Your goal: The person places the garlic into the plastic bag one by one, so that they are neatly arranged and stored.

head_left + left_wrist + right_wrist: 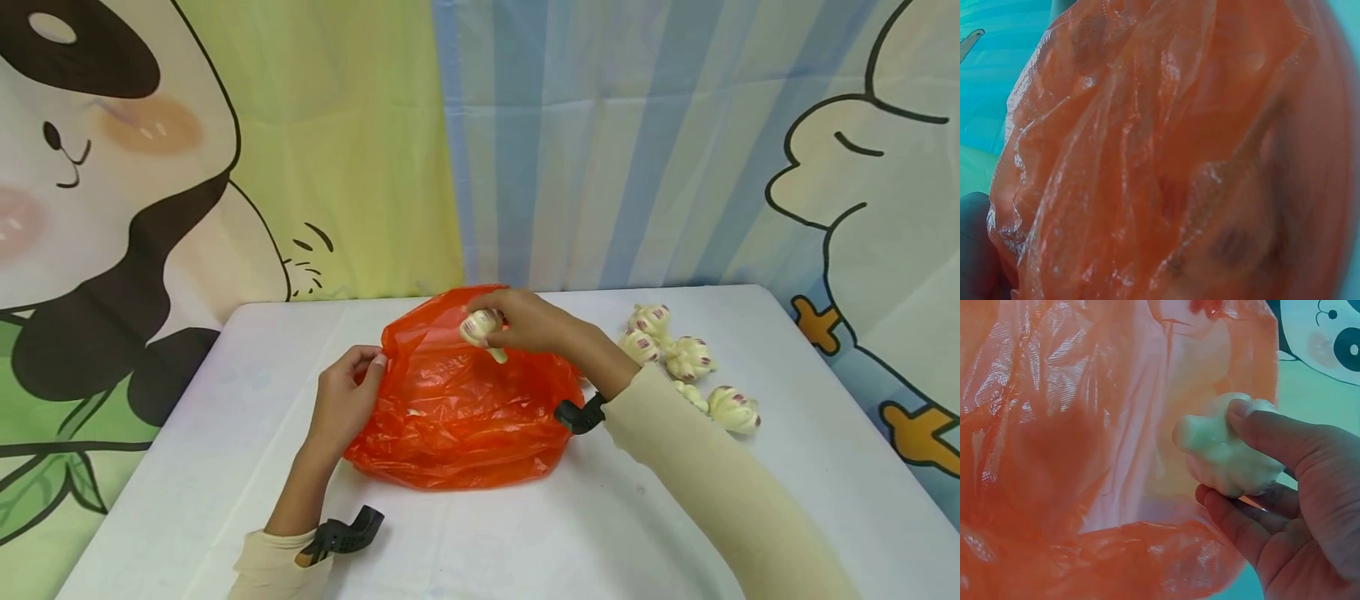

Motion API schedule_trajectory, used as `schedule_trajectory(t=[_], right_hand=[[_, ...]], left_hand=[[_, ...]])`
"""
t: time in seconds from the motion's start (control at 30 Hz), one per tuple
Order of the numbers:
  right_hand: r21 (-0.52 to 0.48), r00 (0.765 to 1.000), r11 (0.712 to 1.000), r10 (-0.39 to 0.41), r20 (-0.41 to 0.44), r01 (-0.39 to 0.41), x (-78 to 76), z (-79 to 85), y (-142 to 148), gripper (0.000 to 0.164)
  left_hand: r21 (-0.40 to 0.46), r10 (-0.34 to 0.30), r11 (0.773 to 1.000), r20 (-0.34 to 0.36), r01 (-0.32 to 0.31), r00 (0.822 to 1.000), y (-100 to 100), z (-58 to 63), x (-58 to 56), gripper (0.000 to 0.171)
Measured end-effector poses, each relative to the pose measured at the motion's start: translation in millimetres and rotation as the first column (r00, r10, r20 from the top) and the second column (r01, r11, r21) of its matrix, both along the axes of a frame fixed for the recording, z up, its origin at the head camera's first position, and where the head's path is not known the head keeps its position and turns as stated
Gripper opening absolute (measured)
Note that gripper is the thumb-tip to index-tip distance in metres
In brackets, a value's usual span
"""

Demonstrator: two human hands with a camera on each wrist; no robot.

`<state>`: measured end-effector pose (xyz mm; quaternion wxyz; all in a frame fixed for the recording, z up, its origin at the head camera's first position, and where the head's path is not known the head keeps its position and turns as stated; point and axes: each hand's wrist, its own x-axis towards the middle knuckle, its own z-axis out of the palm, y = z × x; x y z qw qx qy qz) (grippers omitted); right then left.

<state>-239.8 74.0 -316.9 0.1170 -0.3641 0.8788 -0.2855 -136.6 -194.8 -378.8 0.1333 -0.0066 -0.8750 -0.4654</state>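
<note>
A red plastic bag (465, 417) lies on the white table with its mouth spread wide. My left hand (348, 396) pinches the bag's left edge between thumb and fingers. Over the bag's opening, my right hand (536, 323) holds a garlic bulb (477, 327), stem pointing down. The right wrist view shows the thumb and fingertips around that pale bulb (1229, 450), with the bag's film (1054, 487) beside it. Crumpled red film (1122, 162) fills the left wrist view, and darker shapes show faintly through it.
Several more garlic bulbs (690, 358) sit in a loose group on the right of the table (637, 517), beyond the right forearm. A printed cloth backdrop (360, 150) with cartoon animals hangs behind the table's far edge.
</note>
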Motion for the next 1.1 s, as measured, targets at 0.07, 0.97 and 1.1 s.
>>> schedule_trajectory(t=[0.07,0.97,1.1], right_hand=[[-0.003,1.0,1.0,-0.002,0.007,0.002,-1.5,-2.1,-1,0.049],[0.003,1.0,1.0,-0.031,-0.002,0.031,-13.9,-35.2,-20,0.046],[0.005,0.998,0.998,-0.055,-0.007,0.055,-14.8,-39.0,-19,0.046]], left_hand=[[0.001,-0.007,1.0,-0.002,0.007,1.0,0,-0.3,-0.1,0.025],[-0.003,-0.042,0.999,-0.021,0.042,0.999,3,-2.1,1.8,0.026],[-0.002,-0.044,0.999,-0.029,0.044,0.999,3,-3.0,1.1,0.025]])
